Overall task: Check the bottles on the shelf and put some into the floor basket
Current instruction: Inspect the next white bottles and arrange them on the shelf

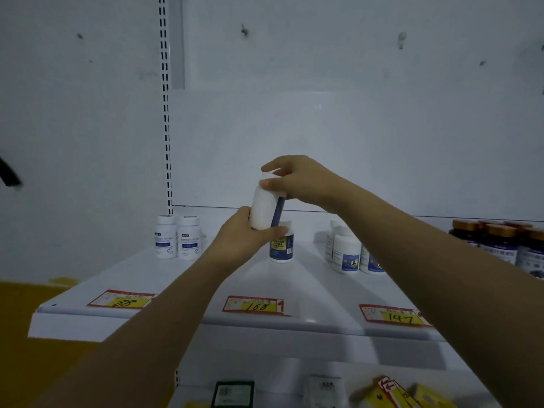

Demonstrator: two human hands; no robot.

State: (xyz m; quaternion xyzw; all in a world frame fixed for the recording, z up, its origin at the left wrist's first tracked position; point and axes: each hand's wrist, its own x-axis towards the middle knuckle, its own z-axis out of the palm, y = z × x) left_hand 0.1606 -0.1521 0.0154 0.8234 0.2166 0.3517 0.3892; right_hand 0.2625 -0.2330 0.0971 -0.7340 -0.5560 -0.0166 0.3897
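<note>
Bottle [265, 206] between hands: left hand [241, 238] tight round its base, right hand [297, 181] tight round its cap.

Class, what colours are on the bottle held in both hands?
The bottle is white with a dark blue band, best in the head view.

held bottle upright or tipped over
Nearly upright, slightly tilted, cap end up: the left hand grips the bottle at its base, the right hand pinches its cap.
</note>
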